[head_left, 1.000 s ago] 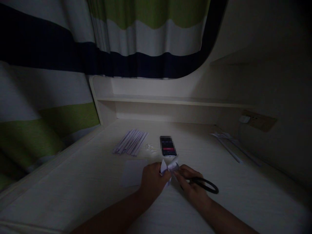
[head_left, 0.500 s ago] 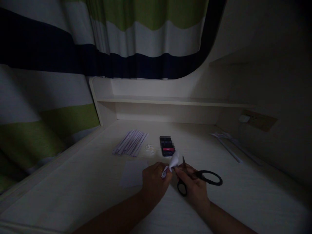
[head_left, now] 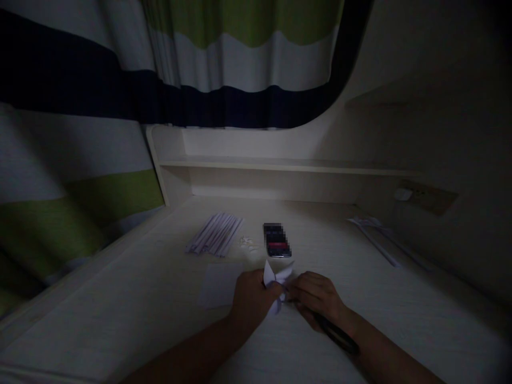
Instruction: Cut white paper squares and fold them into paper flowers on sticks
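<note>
The scene is dim. My left hand [head_left: 251, 297] pinches a small folded piece of white paper [head_left: 275, 274] over the pale desk [head_left: 160, 298]. My right hand [head_left: 316, 300] meets it from the right and grips black scissors [head_left: 336, 335], whose handles lie back under my wrist. The blades are hidden between my fingers and the paper. Both hands touch at the paper, just in front of a phone [head_left: 277, 241].
A bundle of thin paper strips [head_left: 215, 233] and small white scraps [head_left: 248, 243] lie behind my hands. A flat paper sheet [head_left: 218, 282] rests left of them. Long white strips [head_left: 376, 234] lie at the right. A shelf [head_left: 280, 165] and striped curtain [head_left: 120, 80] stand behind.
My right hand turned the scissors, so the handles swung from out at the right to back under my wrist. The hands closed together on the paper again.
</note>
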Available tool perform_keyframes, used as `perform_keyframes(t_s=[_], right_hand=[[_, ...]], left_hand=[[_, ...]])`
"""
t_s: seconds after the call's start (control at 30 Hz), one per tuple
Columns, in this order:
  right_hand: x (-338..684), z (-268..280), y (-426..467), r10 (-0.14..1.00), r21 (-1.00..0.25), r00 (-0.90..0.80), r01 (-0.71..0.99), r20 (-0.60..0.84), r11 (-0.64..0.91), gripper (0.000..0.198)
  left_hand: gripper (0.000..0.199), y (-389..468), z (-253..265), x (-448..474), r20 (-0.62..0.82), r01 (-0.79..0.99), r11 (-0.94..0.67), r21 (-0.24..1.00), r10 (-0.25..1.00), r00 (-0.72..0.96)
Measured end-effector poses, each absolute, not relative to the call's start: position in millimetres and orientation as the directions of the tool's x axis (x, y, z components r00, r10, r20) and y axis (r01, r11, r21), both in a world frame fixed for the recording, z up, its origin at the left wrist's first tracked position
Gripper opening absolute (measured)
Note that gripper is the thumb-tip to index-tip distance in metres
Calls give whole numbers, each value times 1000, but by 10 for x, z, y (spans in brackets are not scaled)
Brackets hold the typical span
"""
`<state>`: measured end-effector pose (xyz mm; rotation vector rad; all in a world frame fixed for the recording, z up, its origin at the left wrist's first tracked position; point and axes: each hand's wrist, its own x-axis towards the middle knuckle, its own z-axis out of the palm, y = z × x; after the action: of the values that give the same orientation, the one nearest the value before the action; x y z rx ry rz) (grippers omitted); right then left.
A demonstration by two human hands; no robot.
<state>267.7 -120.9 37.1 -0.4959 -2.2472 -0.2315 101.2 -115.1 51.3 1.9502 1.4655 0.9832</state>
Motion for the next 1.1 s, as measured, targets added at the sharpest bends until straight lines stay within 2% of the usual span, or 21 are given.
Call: perform_keyframes(t_s=[0.1, 0.2, 0.27, 0.37, 0.43, 0.5, 0.6, 0.67, 0.77, 0.87, 0.97, 1.03, 1.1], right_hand=[[2596, 376, -1285, 475, -287, -412, 439, 777, 851, 11], [2492, 372, -1364, 733, -633, -198, 392, 651, 668, 17], [2426, 364, -1399, 832, -784, -52, 306, 553, 540, 21], [2338, 370, -1434, 908, -921, 156, 105, 388, 376, 16], [2292, 397, -1456, 938, -957, 224, -56, 264, 283, 15], [2260, 433, -1476, 956, -954, 224, -190, 190, 234, 22], [2235, 469, -1485, 971, -921, 209, -345, 112, 180, 29], [2231, 473, -1476, 974, -904, 221, -406, 44, 133, 27], [2235, 467, -1457, 975, -915, 223, -394, 0, 90, 28], [2247, 455, -1444, 969, -937, 231, -311, 87, 158, 29], [2280, 425, -1437, 950, -939, 239, -229, 200, 255, 22], [2326, 396, -1427, 931, -940, 202, -95, 304, 327, 15], [2396, 367, -1405, 870, -869, 73, 134, 488, 476, 12]], left_hand=[[19, -1165, 513, 1020, 254, 568, -282, 773, 958, 130], [19, -1190, 501, 1038, 283, 568, -292, 769, 953, 107], [20, -1212, 486, 1052, 325, 581, -311, 752, 942, 83], [18, -1245, 468, 1070, 432, 607, -372, 703, 900, 52], [13, -1256, 465, 1077, 549, 604, -463, 648, 834, 50], [10, -1249, 464, 1078, 704, 584, -598, 549, 707, 63], [9, -1210, 450, 1060, 893, 580, -763, 283, 431, 131], [9, -1180, 427, 1037, 932, 611, -783, 116, 299, 206], [11, -1144, 382, 1011, 920, 651, -759, -2, 254, 298], [11, -1130, 360, 1017, 907, 653, -757, 20, 289, 307], [10, -1143, 388, 1043, 882, 631, -756, 174, 405, 242], [10, -1168, 425, 1054, 829, 628, -718, 299, 521, 202], [11, -1198, 463, 1052, 743, 655, -643, 398, 644, 181]])
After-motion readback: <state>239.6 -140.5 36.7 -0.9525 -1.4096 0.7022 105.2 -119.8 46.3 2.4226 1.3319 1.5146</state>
